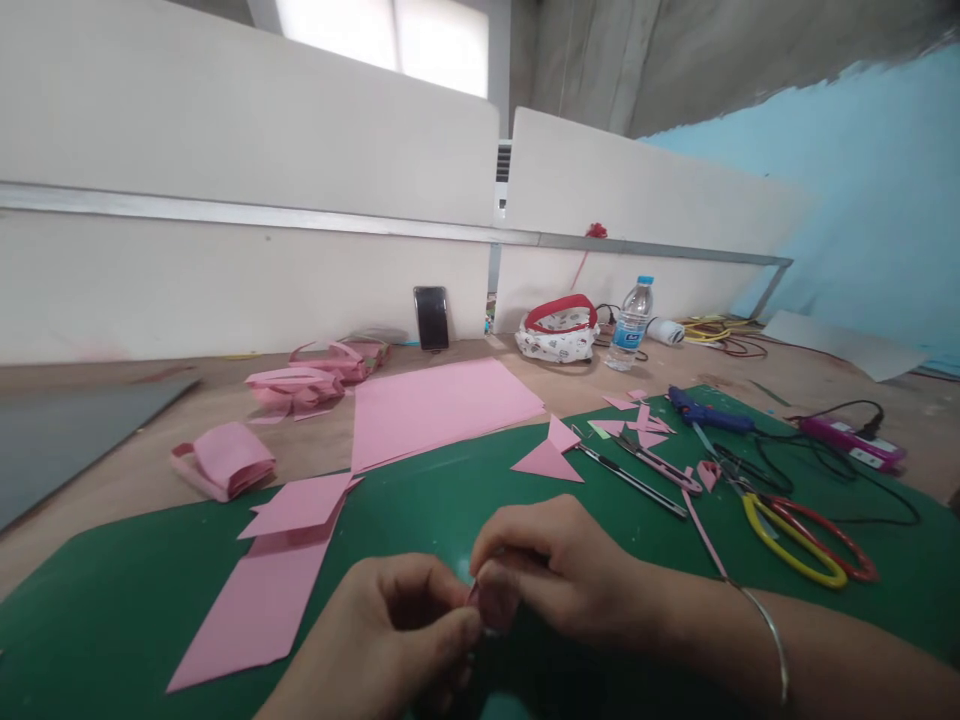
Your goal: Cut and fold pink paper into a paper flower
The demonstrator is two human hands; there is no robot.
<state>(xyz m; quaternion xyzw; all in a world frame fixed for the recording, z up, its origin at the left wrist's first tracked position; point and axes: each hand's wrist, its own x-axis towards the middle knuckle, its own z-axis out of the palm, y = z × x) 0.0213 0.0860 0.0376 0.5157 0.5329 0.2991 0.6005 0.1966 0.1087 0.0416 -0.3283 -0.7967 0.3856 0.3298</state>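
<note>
Pink paper [491,598] pinched btwn left hand [390,635], right hand [566,580]; prob. folded.

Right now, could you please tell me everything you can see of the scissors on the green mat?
The scissors lie flat on the right part of the green mat. One handle loop is yellow, the other red, plastic by the look, both toward the viewer. The thin metal blades look closed and point away and leftward, toward the blue glue gun. Nothing grips them.
</note>
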